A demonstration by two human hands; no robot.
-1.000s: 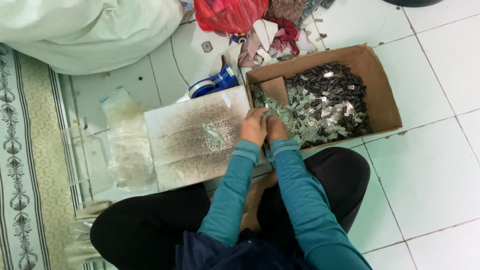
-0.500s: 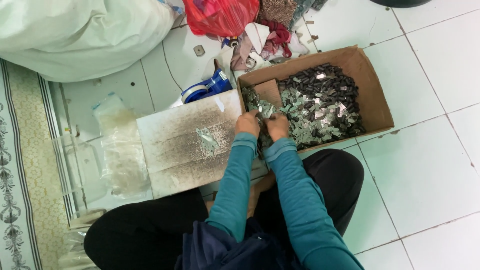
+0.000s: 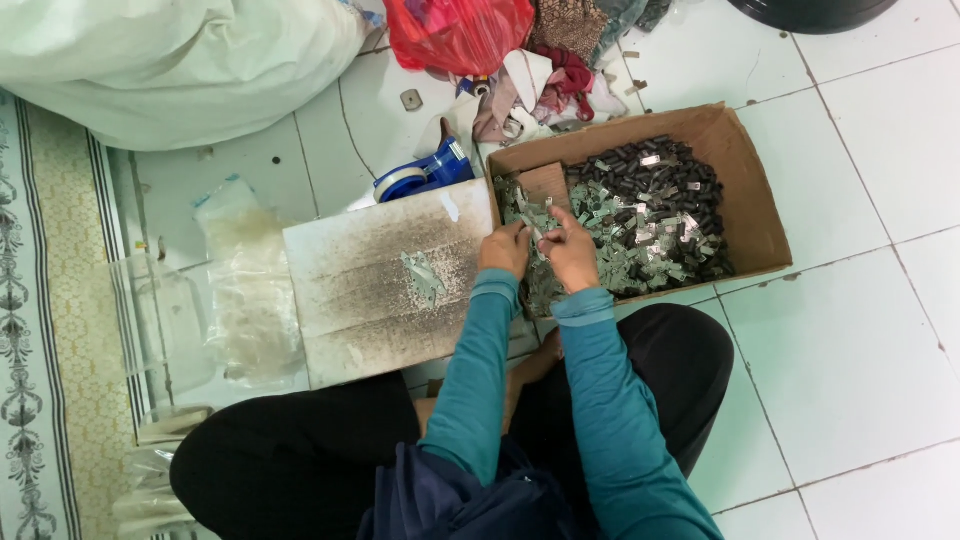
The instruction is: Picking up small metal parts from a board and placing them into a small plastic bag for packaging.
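I sit cross-legged on a white tiled floor. My left hand (image 3: 505, 249) and my right hand (image 3: 570, 250) meet at the near left corner of an open cardboard box (image 3: 745, 190), fingers pinched on small silvery-green metal pieces (image 3: 541, 224). The box holds a heap of such pieces (image 3: 640, 235), with dark ones toward the back. A worn grey board (image 3: 385, 280) lies left of the box, and a small pile of the pieces (image 3: 424, 277) rests on it.
A blue tape dispenser (image 3: 422, 173) sits behind the board. Clear plastic bags (image 3: 245, 280) lie to the left, beside a patterned mat (image 3: 40, 330). A large white sack (image 3: 170, 60), a red plastic bag (image 3: 455, 35) and cloth scraps (image 3: 560, 80) are at the back.
The view shifted slightly. My hands stayed together at the box's near left corner, moving a little into the box and working the small pieces.
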